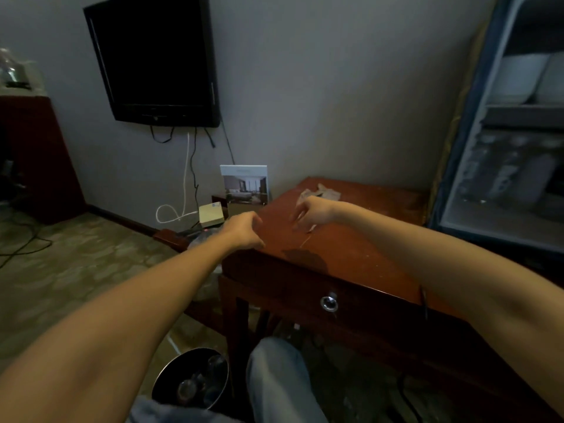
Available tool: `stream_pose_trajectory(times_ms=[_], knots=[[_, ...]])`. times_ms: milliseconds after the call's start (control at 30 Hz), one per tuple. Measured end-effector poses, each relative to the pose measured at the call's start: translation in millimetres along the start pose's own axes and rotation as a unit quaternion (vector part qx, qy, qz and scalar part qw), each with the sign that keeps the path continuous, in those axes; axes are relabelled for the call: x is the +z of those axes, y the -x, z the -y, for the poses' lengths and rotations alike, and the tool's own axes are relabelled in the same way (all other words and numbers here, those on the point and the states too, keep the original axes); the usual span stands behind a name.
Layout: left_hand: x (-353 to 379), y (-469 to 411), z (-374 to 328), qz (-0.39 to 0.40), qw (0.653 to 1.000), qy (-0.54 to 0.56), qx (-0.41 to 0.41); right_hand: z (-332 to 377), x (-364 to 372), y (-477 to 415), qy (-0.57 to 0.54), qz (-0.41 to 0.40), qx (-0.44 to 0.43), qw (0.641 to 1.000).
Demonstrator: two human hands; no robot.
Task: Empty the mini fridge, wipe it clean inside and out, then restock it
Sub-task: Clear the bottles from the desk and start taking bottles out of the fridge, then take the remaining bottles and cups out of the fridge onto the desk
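The mini fridge (506,123) stands at the right with its door open; pale shelves and several blurred bottles show inside. A reddish wooden table (351,257) sits beside it. My left hand (244,230) hovers over the table's left corner, fingers loosely curled and holding nothing. My right hand (311,213) hangs over the tabletop with fingers drooping, also holding nothing that I can make out. A crumpled pale cloth or plastic bag (320,192) lies on the table just beyond my right hand.
A wall-mounted television (152,59) hangs at the left with cables below. A picture card (244,184) and a small white box (210,213) stand by the wall. A round bin (192,380) with bottles sits on the floor by my knee (277,380).
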State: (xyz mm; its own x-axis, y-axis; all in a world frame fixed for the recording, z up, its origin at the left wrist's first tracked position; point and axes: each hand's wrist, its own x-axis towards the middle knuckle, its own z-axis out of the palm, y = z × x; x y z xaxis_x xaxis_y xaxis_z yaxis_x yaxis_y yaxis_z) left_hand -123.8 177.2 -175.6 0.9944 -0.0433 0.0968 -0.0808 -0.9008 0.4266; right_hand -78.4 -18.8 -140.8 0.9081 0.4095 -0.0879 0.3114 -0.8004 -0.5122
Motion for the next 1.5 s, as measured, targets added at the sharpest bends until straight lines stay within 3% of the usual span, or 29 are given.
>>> stream_pose_trajectory(times_ms=[333, 467, 733, 1100, 1500], knots=[[15, -3, -79, -0.001, 0.995, 0.037, 0.088, -53, -47, 92, 0.008, -0.116, 0.099, 0.988], [34, 0, -120, 0.020, 0.986, 0.093, 0.137, -83, -65, 137, -0.031, -0.171, 0.157, 0.972], [42, 16, -176, 0.040, 0.971, 0.090, 0.218, -123, -87, 202, -0.098, -0.240, 0.248, 0.933], [29, 12, -220, 0.046, 0.953, 0.123, 0.273, -126, -114, 237, -0.111, -0.333, 0.270, 0.897], [66, 7, -325, 0.097, 0.924, 0.200, 0.312, -161, -142, 267, -0.107, -0.389, 0.277, 0.872]])
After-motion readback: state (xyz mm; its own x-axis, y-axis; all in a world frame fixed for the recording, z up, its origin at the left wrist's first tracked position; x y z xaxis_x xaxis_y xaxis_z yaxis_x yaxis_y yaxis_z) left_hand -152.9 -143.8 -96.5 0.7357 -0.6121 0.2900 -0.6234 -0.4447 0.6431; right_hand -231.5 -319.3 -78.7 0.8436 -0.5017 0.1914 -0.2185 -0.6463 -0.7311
